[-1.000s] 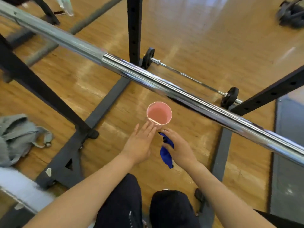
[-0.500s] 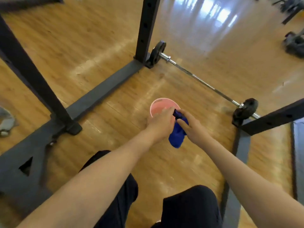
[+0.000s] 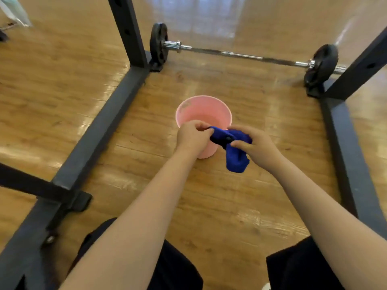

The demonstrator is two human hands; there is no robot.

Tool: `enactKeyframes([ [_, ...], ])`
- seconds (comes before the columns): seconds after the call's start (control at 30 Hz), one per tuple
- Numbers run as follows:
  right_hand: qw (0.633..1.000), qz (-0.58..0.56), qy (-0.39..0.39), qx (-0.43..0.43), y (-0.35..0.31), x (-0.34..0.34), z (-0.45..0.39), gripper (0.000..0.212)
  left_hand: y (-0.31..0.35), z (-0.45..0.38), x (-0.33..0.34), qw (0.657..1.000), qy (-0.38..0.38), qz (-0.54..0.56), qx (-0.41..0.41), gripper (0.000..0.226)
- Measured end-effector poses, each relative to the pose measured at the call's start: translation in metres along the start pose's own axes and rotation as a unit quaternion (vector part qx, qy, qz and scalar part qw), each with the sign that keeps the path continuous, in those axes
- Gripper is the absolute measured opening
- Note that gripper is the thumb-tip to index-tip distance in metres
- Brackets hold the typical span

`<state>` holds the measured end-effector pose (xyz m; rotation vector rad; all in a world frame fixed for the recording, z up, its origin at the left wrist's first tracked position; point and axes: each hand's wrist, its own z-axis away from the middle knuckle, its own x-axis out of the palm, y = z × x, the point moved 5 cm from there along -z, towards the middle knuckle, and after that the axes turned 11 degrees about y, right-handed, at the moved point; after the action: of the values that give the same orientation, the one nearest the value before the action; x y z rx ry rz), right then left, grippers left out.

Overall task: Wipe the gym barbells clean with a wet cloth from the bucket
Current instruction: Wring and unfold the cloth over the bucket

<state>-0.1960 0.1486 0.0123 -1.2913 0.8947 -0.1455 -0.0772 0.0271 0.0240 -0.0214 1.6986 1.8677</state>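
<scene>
Counting what is here: one round pink plastic bucket (image 3: 203, 114), one bright blue cloth (image 3: 234, 150), one long steel barbell (image 3: 240, 55) with two black plates, and two bare hands. The black steel rack frame (image 3: 100, 130) shows two floor rails and two uprights.

The left hand (image 3: 191, 139) has its fingers curled round one end of the blue cloth, knuckles up, right at the near rim of the bucket. The right hand (image 3: 255, 146) pinches the other part of the cloth between thumb and fingers, just beside the bucket's right edge. The cloth is stretched and bunched between the two hands, with a loose tail hanging below the right hand over the floor. Both forearms reach forward from the bottom of the view, above knees in black clothing.

The bucket stands upright on a glossy wooden plank floor (image 3: 230, 206), between the two floor rails. The barbell lies on the floor well beyond the bucket, its plates close to the feet of the uprights. Light reflects off the boards farther back.
</scene>
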Motion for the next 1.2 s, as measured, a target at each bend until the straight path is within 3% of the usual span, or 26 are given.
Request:
enactKeyframes([
  [0.1,0.998,0.01,0.056,-0.001,0.006,-0.018,0.004,0.042,0.01,-0.003,0.008,0.999,-0.032,0.017,-0.003,0.021],
  [0.23,0.991,0.012,0.135,0.001,0.014,-0.033,-0.002,0.022,0.026,-0.011,0.013,0.999,-0.039,0.02,0.026,0.019],
  [0.37,0.984,-0.048,0.16,0.055,0.025,-0.04,-0.008,0.014,0.026,-0.011,0.02,0.997,-0.056,0.05,0.0,0.024],
  [0.43,0.981,-0.073,0.172,0.055,0.022,-0.04,-0.009,0.021,0.03,-0.005,0.024,0.992,-0.062,0.103,-0.032,0.023],
  [0.53,0.977,0.039,0.209,-0.004,0.009,-0.034,-0.003,0.047,0.033,0.003,0.034,0.968,-0.072,0.214,-0.111,0.02],
  [0.6,0.985,0.03,0.168,-0.03,0.001,-0.018,0.002,0.056,0.032,0.009,0.046,0.958,-0.097,0.234,-0.131,0.017],
  [0.67,0.992,-0.017,0.125,-0.033,0.0,-0.006,0.004,0.044,0.032,0.016,0.056,0.961,-0.122,0.217,-0.117,0.014],
  [0.73,0.989,-0.042,0.139,-0.037,0.001,-0.01,0.0,0.026,0.034,0.018,0.063,0.968,-0.139,0.194,-0.074,0.011],
  [0.8,0.985,-0.081,0.147,-0.041,0.002,-0.021,-0.007,0.03,0.038,0.015,0.062,0.973,-0.147,0.176,-0.007,0.011],
  [0.87,0.981,-0.12,0.148,-0.032,0.002,-0.031,-0.011,0.034,0.041,0.008,0.057,0.981,-0.13,0.066,0.126,0.03],
  [0.93,0.977,-0.153,0.148,-0.01,0.001,-0.038,-0.012,0.033,0.035,0.004,0.059,0.958,-0.154,-0.089,0.226,0.054],
  [0.97,0.976,-0.166,0.141,-0.002,0.0,-0.04,-0.012,0.032,0.028,0.004,0.062,0.943,-0.187,-0.141,0.238,0.057],
  [1.03,0.976,-0.175,0.128,0.003,-0.002,-0.046,-0.012,0.029,0.014,0.004,0.066,0.928,-0.232,-0.184,0.228,0.039],
  [1.1,0.973,-0.17,0.157,0.004,-0.003,-0.058,-0.012,0.028,0.009,0.005,0.068,0.935,-0.235,-0.169,0.203,0.024],
  [1.2,0.963,-0.145,0.229,0.005,-0.004,-0.077,-0.007,0.023,0.009,0.021,0.08,0.947,-0.29,-0.081,0.117,0.045],
])
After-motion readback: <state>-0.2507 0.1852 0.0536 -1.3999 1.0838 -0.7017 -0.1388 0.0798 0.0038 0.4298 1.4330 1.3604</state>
